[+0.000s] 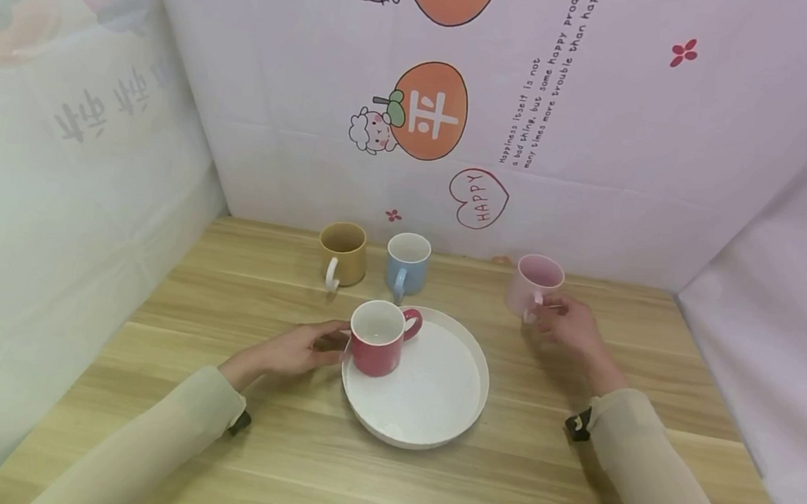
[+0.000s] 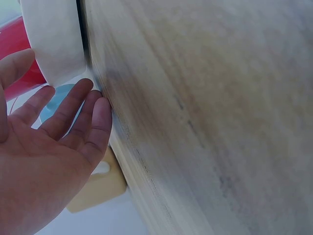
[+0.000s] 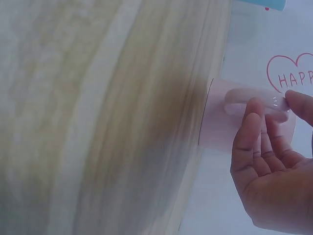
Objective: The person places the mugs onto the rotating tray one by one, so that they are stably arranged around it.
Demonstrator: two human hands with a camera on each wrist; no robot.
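A red mug (image 1: 374, 353) with a white inside stands upright near the left rim of a round white tray (image 1: 421, 418), its handle pointing right. My left hand (image 1: 301, 349) is beside the mug, its fingertips right at the mug and the tray's rim. The left wrist view shows those fingers (image 2: 66, 112) spread and loosely bent, gripping nothing. At the back right, my right hand (image 1: 567, 324) holds the handle of a pink mug (image 1: 534, 283). In the right wrist view, the thumb meets the handle (image 3: 249, 97) from one side and the fingers curl at it from the other.
A mustard-brown mug (image 1: 343, 255) with a white handle and a light blue mug (image 1: 407, 268) stand behind the tray on the wooden table (image 1: 373, 500). Printed white cloth (image 1: 589, 216) rises at the table's back edge, with more cloth along both sides.
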